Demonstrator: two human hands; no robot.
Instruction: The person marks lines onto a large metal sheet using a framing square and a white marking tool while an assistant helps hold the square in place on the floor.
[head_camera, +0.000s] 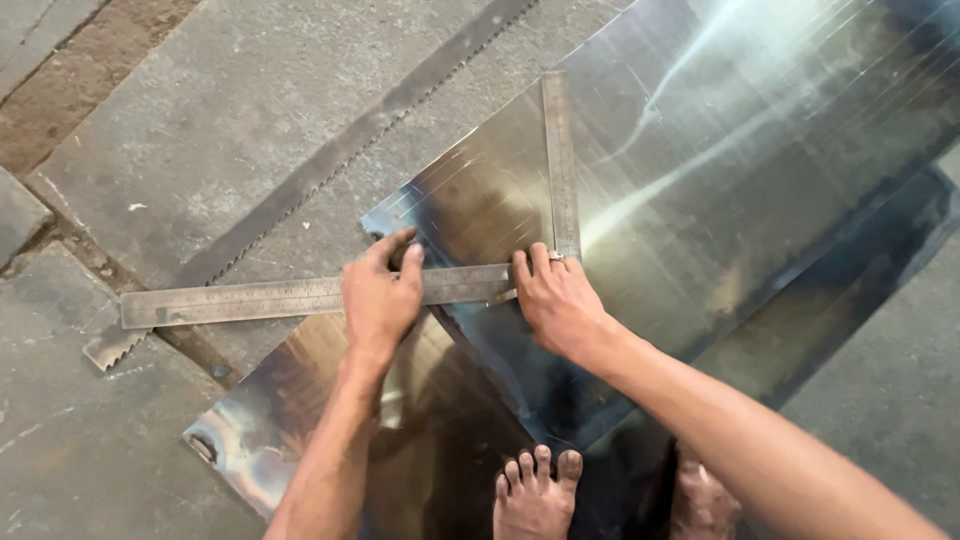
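I press my left hand (380, 300) and right hand (558, 300) flat, gripping nothing, on the steel square (420, 287) set at the metal sheet (700, 180) corner; no scribed line shows yet.

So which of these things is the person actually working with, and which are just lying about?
In use:
left hand pressing the square
right hand at the square's corner
top sheet under the square

Lying about:
saw blade on the floor
lower sheet, underfoot
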